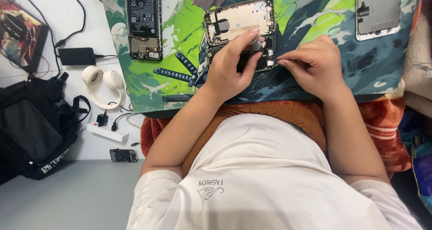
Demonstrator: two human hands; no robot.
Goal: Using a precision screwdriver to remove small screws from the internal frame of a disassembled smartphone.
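The left hand (231, 66) is curled in a narrow grip around a small screwdriver (255, 43), thumb and forefinger pinching its pale shaft, with the tip pointed down onto the opened phone (240, 25). That phone lies back-up at the middle of the worktop, on a green and blue illustrated mat (315, 18); its rear cover is off, showing a pale inner plate at the far end and dark circuit parts at the near end, just under the hands. The right hand (315, 66) rests on the mat just to the right of the phone. Its fingers are drawn together and the fingertips touch the phone's near right edge; whether they hold anything small, I cannot tell.

To the far left on the mat lies a second dismantled phone (144, 23), its black battery and circuit board exposed. At the far right lies a detached phone screen panel (378, 9), grey back facing up. Left of the mat, on the white surface, sit white headphones (104, 84), a black power adapter (77, 56), a white power strip (108, 132) and a black backpack (36, 122).
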